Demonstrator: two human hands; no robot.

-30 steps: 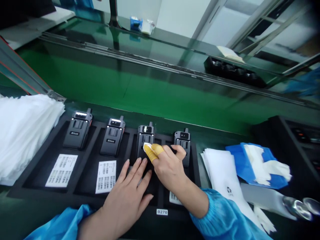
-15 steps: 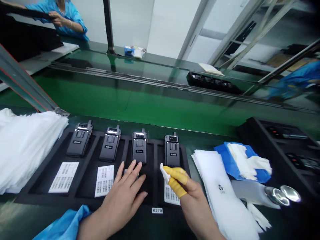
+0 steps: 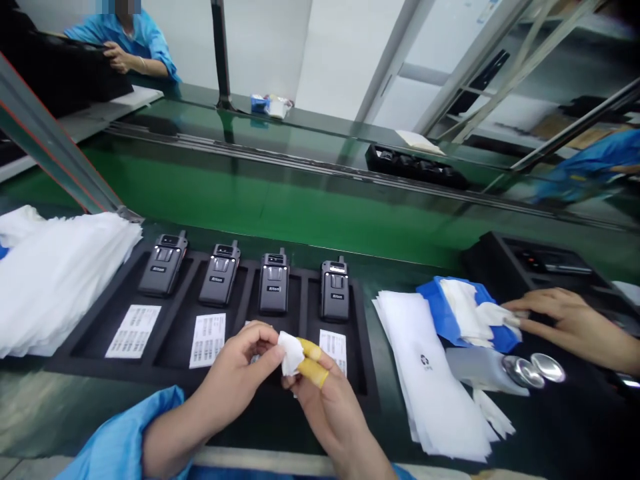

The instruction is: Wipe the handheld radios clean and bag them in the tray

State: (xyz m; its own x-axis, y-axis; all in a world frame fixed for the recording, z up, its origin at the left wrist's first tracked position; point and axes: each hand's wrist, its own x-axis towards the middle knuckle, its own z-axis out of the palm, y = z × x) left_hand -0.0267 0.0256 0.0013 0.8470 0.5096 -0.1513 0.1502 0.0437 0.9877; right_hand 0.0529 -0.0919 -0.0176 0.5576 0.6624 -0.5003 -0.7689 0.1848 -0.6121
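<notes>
- In the head view, the left hand (image 3: 245,367) grasps one edge of a small white wipe (image 3: 290,355) between thumb and fingertips.
- The right hand (image 3: 323,400) pinches the other side of the wipe; yellow finger covers (image 3: 314,375) sleeve two of its digits.
- The wipe is bunched between the two hands, over the near part of a black tray (image 3: 364,333) and apart from the radios.
- Four dark handheld radios lie in the tray, one per compartment, antennas pointing away and "Riton" marks facing up: the leftmost radio (image 3: 164,265), the second radio (image 3: 220,275), the third radio (image 3: 274,283) and the rightmost radio (image 3: 335,293).
- Printed label sheets (image 3: 133,331) lie below the first, second and rightmost radios; the hands cover much of the third compartment's near end.
- Left of the tray is a pile of thin white sheets (image 3: 65,280).
- Right of it lies a stack of white sleeves (image 3: 425,393) with a recycling mark, beside a translucent bottle (image 3: 475,368).
- Behind the bottle, a co-worker's hand (image 3: 570,323) reaches in from the right, fingertips at white cloths (image 3: 463,310) in a blue container (image 3: 506,339).
- Across the bench, at upper left, another person in blue (image 3: 150,50) has a hand on a dark tray.
</notes>
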